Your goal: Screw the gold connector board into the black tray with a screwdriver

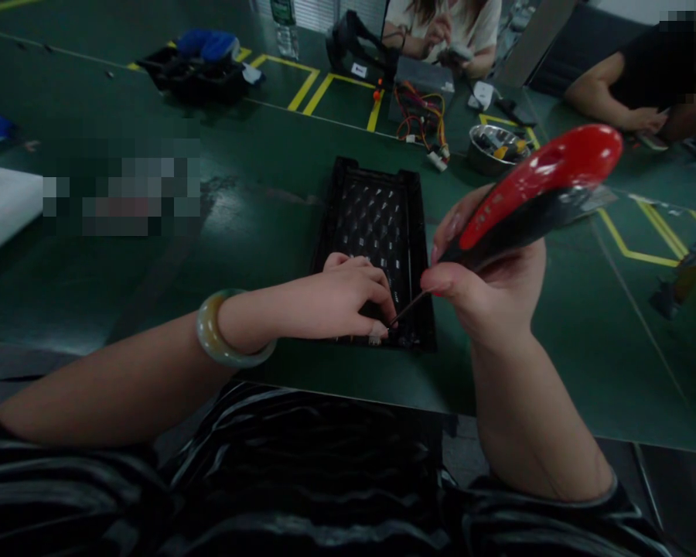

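Note:
A black perforated panel point(377, 224) lies flat on the green table point(255, 232) in front of me. My left hand point(342, 298), with a pale bangle on its wrist, rests on the panel's near end, fingers curled and pinched at the tool's tip. My right hand point(487, 286) is wrapped round a red and black screwdriver point(533, 197). Its thin shaft points down and left to the spot under my left fingertips. What the left fingers pinch is too small to make out.
A metal bowl point(493, 148) of small parts and a bundle of coloured wires point(421, 116) sit beyond the panel. A black tray with blue items point(200, 66) stands at the far left. Two other people's arms point(609, 97) work at the far side. Yellow lines mark the table.

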